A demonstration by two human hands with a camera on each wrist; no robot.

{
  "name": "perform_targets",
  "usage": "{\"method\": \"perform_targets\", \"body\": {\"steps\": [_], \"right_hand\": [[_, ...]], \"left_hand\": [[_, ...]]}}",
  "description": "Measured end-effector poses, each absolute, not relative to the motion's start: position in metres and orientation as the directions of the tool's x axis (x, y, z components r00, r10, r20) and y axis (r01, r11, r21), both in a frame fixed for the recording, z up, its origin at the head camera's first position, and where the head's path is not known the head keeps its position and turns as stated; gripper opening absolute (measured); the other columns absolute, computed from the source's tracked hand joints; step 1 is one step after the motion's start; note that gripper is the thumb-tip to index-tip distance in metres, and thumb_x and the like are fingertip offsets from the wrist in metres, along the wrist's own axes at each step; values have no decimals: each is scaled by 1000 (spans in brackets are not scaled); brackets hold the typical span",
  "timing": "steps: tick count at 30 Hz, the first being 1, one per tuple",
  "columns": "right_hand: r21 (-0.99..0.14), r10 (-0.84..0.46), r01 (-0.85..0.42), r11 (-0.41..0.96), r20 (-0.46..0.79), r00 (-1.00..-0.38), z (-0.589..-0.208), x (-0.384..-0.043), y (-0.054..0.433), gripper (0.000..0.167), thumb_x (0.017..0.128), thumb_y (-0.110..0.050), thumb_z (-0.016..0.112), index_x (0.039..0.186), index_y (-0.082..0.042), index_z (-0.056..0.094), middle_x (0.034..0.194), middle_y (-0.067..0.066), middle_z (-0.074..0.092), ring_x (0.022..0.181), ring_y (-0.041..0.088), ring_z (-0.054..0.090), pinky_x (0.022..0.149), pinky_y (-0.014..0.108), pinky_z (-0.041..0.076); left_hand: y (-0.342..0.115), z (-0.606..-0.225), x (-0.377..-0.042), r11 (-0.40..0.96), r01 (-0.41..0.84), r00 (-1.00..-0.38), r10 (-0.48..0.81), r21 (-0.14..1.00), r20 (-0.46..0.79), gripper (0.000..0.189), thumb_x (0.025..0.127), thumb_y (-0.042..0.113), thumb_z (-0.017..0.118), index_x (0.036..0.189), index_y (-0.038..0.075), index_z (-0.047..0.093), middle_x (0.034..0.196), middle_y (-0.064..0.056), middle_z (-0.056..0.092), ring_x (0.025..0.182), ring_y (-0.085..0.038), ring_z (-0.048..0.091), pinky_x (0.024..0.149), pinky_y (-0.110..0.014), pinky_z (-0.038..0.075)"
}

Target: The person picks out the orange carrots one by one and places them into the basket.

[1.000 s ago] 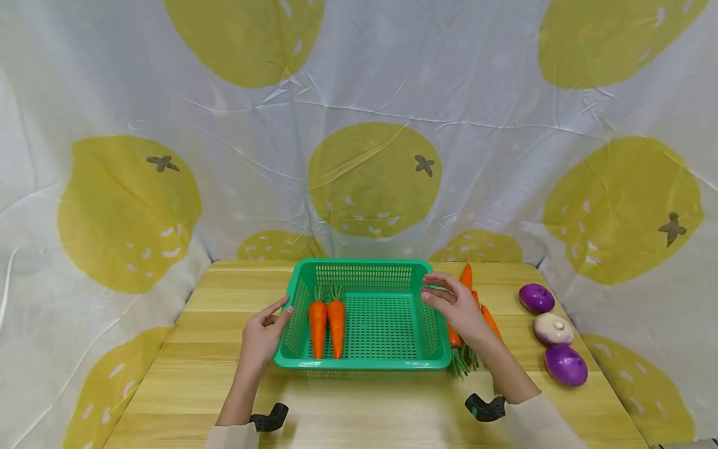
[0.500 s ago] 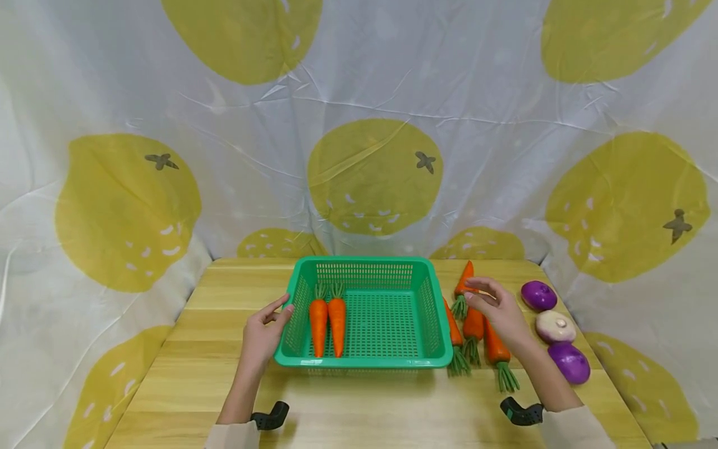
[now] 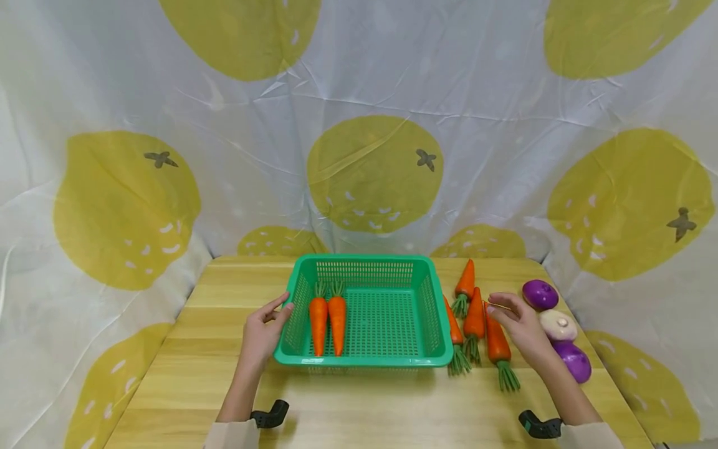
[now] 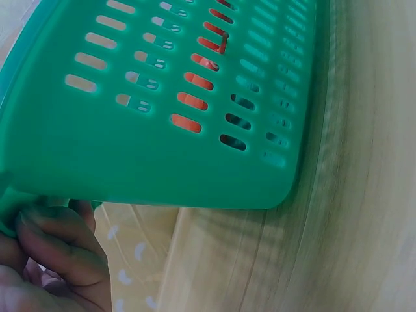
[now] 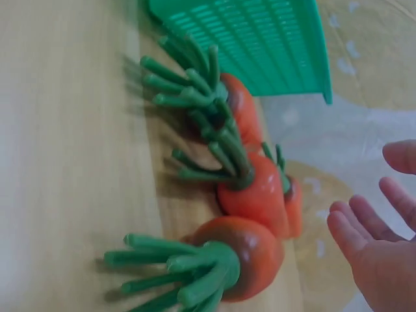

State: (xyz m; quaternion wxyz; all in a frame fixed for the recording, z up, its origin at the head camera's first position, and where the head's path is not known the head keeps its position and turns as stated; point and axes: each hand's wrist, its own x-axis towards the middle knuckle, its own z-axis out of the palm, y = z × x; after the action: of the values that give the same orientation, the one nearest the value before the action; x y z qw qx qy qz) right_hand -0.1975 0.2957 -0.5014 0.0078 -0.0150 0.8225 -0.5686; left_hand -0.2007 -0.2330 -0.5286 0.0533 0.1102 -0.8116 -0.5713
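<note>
A green plastic basket (image 3: 370,362) with slotted walls stands mid-table. Two carrots (image 3: 318,324) with green stalks lie side by side in its left part. My left hand (image 3: 263,333) grips the basket's left rim; its curled fingers (image 4: 62,237) also show at the rim in the left wrist view. Over the right side of the table hovers my right hand (image 3: 523,327), fingers loosely bent and holding nothing. Closest to it is a carrot (image 3: 496,342) lying on the table. In the right wrist view, a space separates the fingers from the carrots (image 5: 257,195).
Several carrots (image 3: 473,318) lie between the basket and the right hand. Farther right sit two purple round vegetables (image 3: 540,294) and a whitish one (image 3: 558,325), the nearer purple one partly behind the right forearm. A lemon-print cloth (image 3: 370,81) hangs behind the wooden table (image 3: 224,305).
My right hand has moved rightward from the basket's right rim, past the carrots, to above the rightmost one. The left hand stays at the left rim, and the basket has not moved.
</note>
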Motion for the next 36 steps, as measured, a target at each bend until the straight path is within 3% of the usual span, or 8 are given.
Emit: {"method": "perform_targets", "body": {"steps": [4, 8, 11, 13, 16, 22, 29, 36], "right_hand": [[-919, -19, -10, 393, 2, -1000, -511, -197, 303, 53, 106, -29, 61, 145, 3, 47, 140, 13, 55, 112, -14, 54, 90, 7, 47], [-908, -18, -4, 419, -4, -1000, -518, -198, 306, 53, 105, -26, 63, 146, 4, 47, 145, 24, 51, 120, 1, 59, 91, 10, 50], [-887, -15, 5, 461, -14, -1000, -522, -199, 307, 55, 104, -25, 65, 146, 4, 47, 148, 26, 50, 134, 23, 55, 106, 28, 51], [-875, -14, 17, 483, -27, -1000, -526, -199, 308, 57, 103, -24, 67, 147, 5, 46, 149, 27, 49, 139, 37, 48, 115, 44, 44], [-857, -13, 39, 513, -53, -999, -532, -196, 310, 59, 100, -19, 70, 147, 6, 45, 150, 31, 46, 140, 49, 43, 115, 60, 37], [-834, -16, 107, 541, -137, -990, -542, -192, 314, 68, 96, -16, 75, 152, 3, 40, 152, 36, 39, 136, 57, 46, 98, 48, 56], [-827, -27, 141, 545, -185, -982, -541, -190, 316, 87, 91, -23, 81, 157, 2, 29, 152, 40, 34, 136, 61, 42, 99, 54, 55], [-811, -44, 129, 570, -187, -981, -538, -187, 317, 98, 90, -20, 82, 162, 1, 20, 152, 42, 34, 135, 61, 44, 95, 49, 58]], "left_hand": [[-233, -528, -199, 327, -133, -969, -239, 935, -54, 47, 96, 51, 69, 139, 31, 67, 94, -15, 65, 90, -21, 50, 50, -23, 37], [-233, -526, -200, 321, -130, -969, -240, 938, -52, 46, 96, 50, 70, 138, 31, 68, 92, -13, 64, 68, -14, 48, 47, -23, 34], [-233, -526, -203, 307, -109, -972, -233, 945, -36, 46, 96, 50, 71, 138, 31, 68, 82, -9, 61, 50, -10, 37, 44, -23, 30], [-233, -525, -205, 298, -99, -974, -225, 949, -31, 47, 96, 49, 71, 139, 30, 67, 75, -5, 57, 46, -9, 33, 44, -23, 28], [-233, -527, -206, 283, -105, -974, -222, 953, -42, 46, 96, 46, 72, 139, 31, 67, 69, -1, 52, 45, -9, 31, 43, -23, 26], [-233, -529, -204, 270, -126, -971, -233, 955, -62, 42, 98, 41, 72, 138, 32, 68, 69, 0, 52, 46, -9, 31, 44, -22, 26], [-232, -529, -202, 265, -117, -970, -238, 957, -52, 43, 97, 42, 72, 138, 29, 68, 67, 2, 51, 46, -8, 32, 44, -23, 26], [-232, -531, -201, 279, -115, -971, -235, 953, -48, 47, 97, 45, 71, 140, 27, 67, 66, 3, 49, 46, -8, 31, 44, -23, 26]]}}
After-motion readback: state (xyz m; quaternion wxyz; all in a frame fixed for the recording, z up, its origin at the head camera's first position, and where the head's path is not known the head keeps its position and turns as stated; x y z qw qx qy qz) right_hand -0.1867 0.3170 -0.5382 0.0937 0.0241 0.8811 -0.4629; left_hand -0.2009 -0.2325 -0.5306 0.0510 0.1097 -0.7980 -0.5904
